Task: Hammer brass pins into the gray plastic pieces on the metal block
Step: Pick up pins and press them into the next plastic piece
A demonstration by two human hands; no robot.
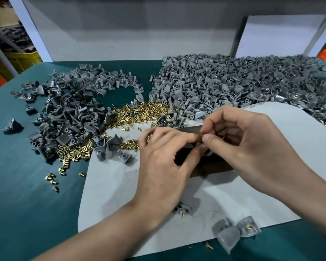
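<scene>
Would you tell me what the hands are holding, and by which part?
The left hand and right hand both pinch a small gray item with their fingertips, over the metal block; fingers hide which part.

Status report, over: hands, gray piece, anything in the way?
Left hand, right hand both pinch gray piece over metal block. Brass pins heaped left, apart from block.
</scene>
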